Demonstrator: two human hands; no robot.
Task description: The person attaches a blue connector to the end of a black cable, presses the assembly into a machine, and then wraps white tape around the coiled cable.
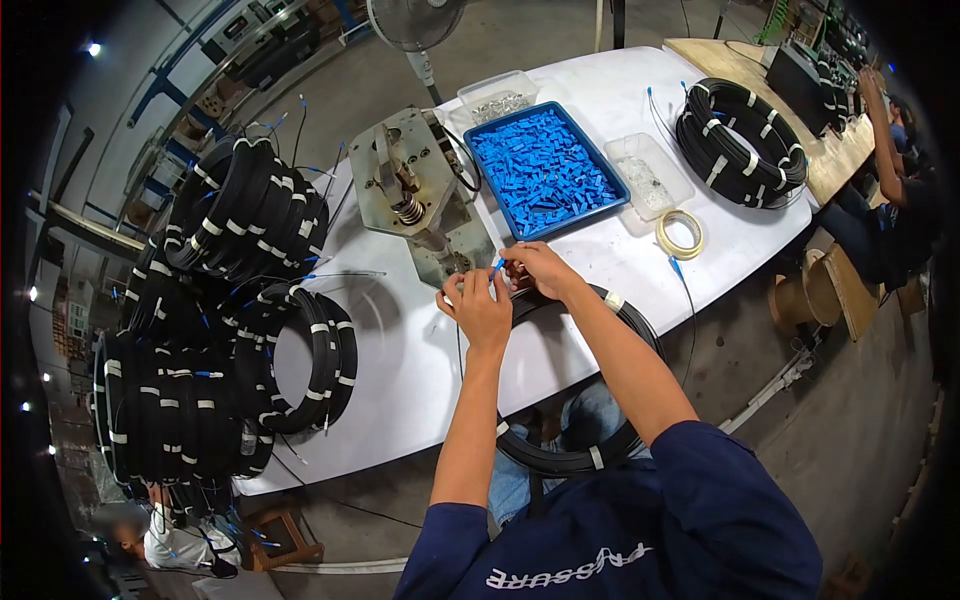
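Near the table's [385,400] front edge, apparently a fitting step: right hand [541,270] pinching blue plug [497,266], left hand's [482,308] grip I cannot tell. Next likely calls for steady alignment.

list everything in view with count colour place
Table: 1, white, centre
Tray: 1, blue, on the table
Loose pieces: many, blue, in tray
Containers: 2, clear, beyond and beside tray
Tape roll: 1, yellowish, right
Fixture: 1, grey, left of tray
Piled coils: several, black, left
Far coil: at least 1, black, right
Lap coil: at least 1, black, over lap
Fan: 1, grey, beyond the table
Bench: 1, light brown, far right
Spool: 1, brown, right floor
Stool: 1, brown, lower left
Other people: 2, dark/white clothes, far right/lower left
Held piece: 1, blue, at fingertips
Left hand: 1, bare, centre
Right hand: 1, bare, centre
Sleeves: 2, navy, bottom
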